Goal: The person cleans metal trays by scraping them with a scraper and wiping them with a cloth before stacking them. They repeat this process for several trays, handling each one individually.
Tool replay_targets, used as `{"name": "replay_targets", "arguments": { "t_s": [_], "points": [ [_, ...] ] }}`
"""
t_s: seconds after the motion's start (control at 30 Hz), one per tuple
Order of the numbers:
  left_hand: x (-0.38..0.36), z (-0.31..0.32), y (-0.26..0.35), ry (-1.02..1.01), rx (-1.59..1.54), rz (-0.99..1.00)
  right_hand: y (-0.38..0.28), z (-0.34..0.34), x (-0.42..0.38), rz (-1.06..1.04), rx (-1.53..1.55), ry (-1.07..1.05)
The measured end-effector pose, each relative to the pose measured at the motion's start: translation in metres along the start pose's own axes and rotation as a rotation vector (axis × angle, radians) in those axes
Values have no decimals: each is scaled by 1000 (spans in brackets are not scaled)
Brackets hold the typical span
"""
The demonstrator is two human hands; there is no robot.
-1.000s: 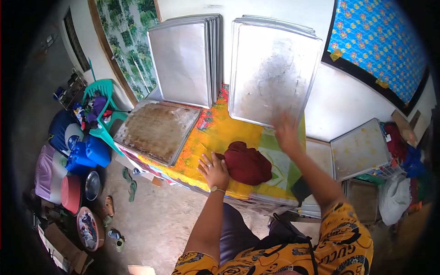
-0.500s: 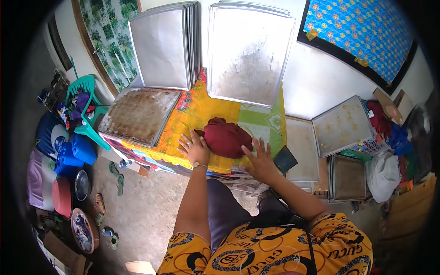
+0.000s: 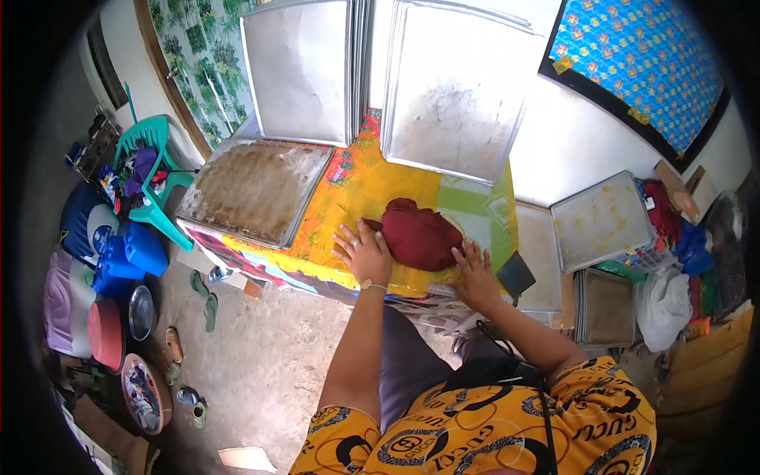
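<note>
A bundled dark red cloth (image 3: 419, 235) rests near the front edge of a table with a yellow and green patterned cover (image 3: 380, 176). My left hand (image 3: 362, 253) lies at the cloth's left side, fingers spread over the cover and holding nothing. On the right side of the bundle, my right hand (image 3: 475, 277) is spread too, its fingertips at the cloth's edge. A dark flat square object (image 3: 516, 275) sits at the table's right corner, just beyond my right hand.
Upright metal trays (image 3: 297, 75) and a second stack (image 3: 451, 95) lean at the back. A stained tray (image 3: 257, 190) lies on the table's left. A green chair (image 3: 150, 170) stands at left; another tray (image 3: 603, 222) and a white sack (image 3: 663, 305) are at right.
The view has shifted, so the table and cloth appear farther right. My right hand has come down from above the cloth's right side to its edge. My left hand stays beside the cloth.
</note>
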State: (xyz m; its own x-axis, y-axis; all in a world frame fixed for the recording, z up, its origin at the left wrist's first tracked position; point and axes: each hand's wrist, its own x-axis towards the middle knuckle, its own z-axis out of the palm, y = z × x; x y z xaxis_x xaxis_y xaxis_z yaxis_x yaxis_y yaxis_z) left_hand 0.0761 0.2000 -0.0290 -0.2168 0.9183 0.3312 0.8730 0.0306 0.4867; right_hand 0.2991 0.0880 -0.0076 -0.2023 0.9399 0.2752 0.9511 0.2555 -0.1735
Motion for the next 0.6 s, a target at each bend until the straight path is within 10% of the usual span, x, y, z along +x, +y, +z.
{"name": "replay_targets", "arguments": {
  "t_s": [0.6],
  "points": [
    [3,-4,-5,45,-98,121,-11,-3,11,53,-74,-146]
  ]
}}
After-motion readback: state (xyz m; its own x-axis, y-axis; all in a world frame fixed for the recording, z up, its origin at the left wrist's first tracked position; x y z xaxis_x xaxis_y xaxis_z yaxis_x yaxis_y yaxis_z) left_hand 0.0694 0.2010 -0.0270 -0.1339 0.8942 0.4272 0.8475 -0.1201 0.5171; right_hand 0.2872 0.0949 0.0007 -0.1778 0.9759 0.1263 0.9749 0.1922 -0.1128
